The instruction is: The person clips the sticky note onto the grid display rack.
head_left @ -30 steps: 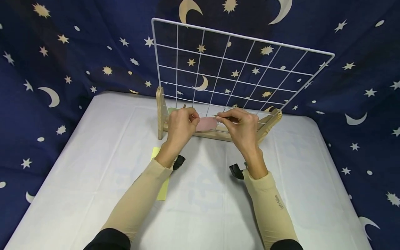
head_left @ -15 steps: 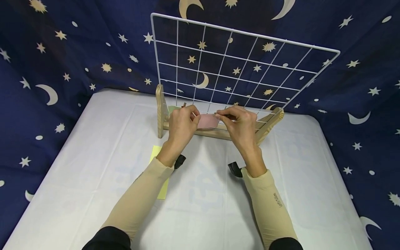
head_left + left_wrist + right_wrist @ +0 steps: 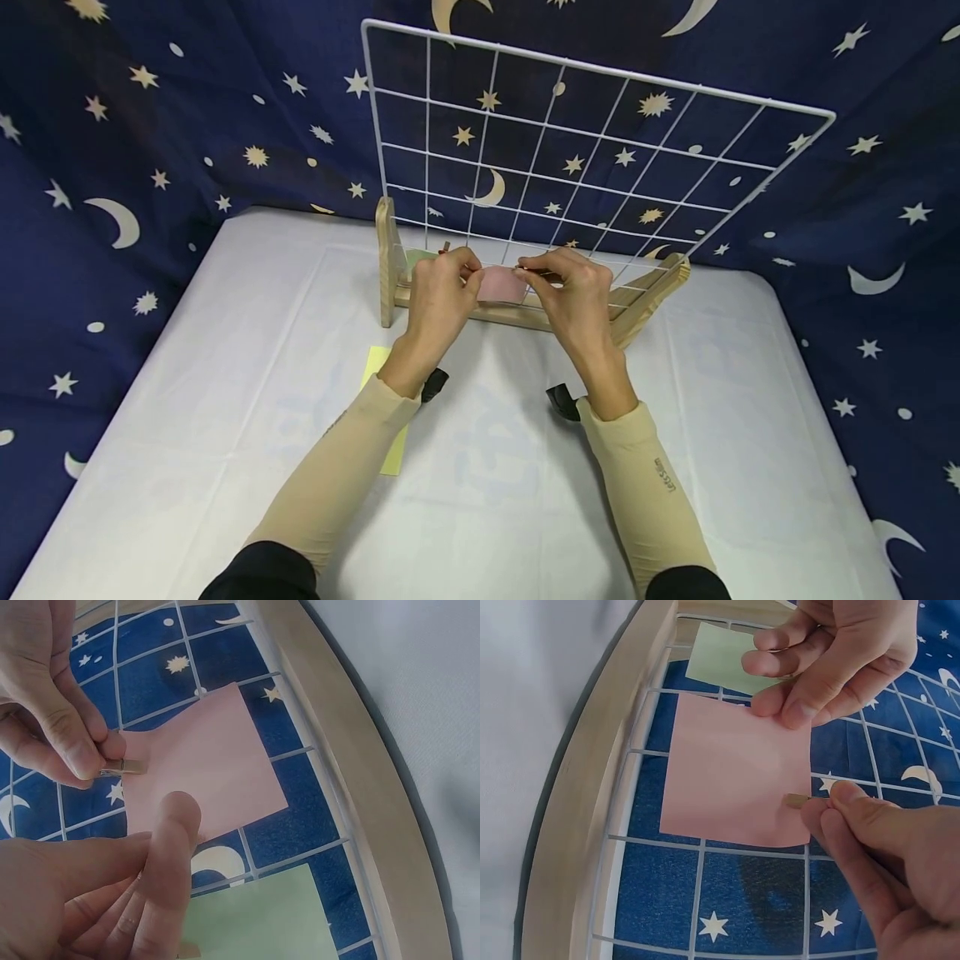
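My left hand [image 3: 438,287] pinches the top edge of a square pink paper note [image 3: 210,761] between thumb and finger, near one corner. Along that same edge, my right hand [image 3: 573,292] pinches a small wooden clothespin [image 3: 796,800], whose tip overlaps the note. The note lies against a white wire grid [image 3: 565,62], low down near its wooden base, and bows slightly. Beside it on the grid is a green paper note [image 3: 724,656], partly hidden by the left hand in the head view. A small wooden piece [image 3: 189,950] shows at the green note's edge.
Wooden feet [image 3: 386,267] hold up the grid at both ends on a white-covered table [image 3: 225,375]. A yellow paper strip [image 3: 393,454] lies under the left forearm. Dark blue cloth [image 3: 225,100] with moons and stars hangs behind.
The grid appears slightly higher and larger as the head view shifts. Both hands keep nearly the same hold at the pink note, which looks a little more bowed.
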{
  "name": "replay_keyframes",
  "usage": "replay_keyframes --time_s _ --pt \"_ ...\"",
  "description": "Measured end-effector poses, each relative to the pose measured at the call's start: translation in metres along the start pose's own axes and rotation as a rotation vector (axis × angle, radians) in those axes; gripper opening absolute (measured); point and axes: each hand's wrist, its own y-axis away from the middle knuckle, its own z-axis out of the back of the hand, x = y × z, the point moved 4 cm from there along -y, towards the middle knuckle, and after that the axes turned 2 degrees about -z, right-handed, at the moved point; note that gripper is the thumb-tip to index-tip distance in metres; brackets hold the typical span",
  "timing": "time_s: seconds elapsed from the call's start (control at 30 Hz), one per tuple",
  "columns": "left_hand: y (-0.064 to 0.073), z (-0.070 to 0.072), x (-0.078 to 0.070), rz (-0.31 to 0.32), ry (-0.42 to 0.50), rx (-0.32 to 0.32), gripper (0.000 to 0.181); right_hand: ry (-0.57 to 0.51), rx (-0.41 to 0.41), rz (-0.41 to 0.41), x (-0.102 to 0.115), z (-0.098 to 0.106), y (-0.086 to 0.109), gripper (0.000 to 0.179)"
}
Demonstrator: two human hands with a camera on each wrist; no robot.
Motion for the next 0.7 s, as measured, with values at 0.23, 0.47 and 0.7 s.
replay_keyframes --time_s 0.23,0.47,0.7 --pt "-0.0007 -0.0005 0.0013 0.002 -0.003 -0.004 0.005 0.027 0.010 -0.003 0.0014 -0.0014 -0.0009 0.014" --pt "-0.0018 -0.0012 -0.0001 -0.014 -0.008 0.005 0.004 0.047 0.014 0.012 0.0031 0.0016 -0.0003 0.012" --pt "-0.0011 0.0032 0.0005 -0.001 0.018 -0.006 0.004 0.053 0.007 0.012 0.0034 0.0004 0.0006 0.018"
